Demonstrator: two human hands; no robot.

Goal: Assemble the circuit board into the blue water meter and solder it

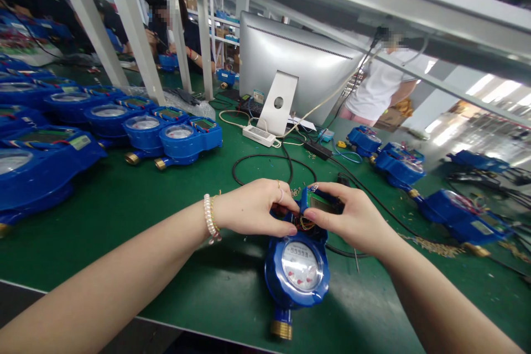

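A blue water meter [276,276] with a round dial and a brass threaded end lies in front of me on the green bench. Thumb and fingers of my right hand [357,218] grip a small circuit board with a display [321,203] and a blue edge, tilted above the meter's far compartment. My left hand [253,210] is closed at the left side of that compartment, its thumb by the opening. Thin coloured wires [306,223] show between the hands. Whatever the left fingertips pinch is hidden.
Several more blue water meters [188,138] stand in rows at the left, others [460,215] at the right. A monitor [290,61] stands behind, with a white adapter [260,136] and black cables [265,156]. Metal posts [135,27] rise at the left. People are beyond the bench.
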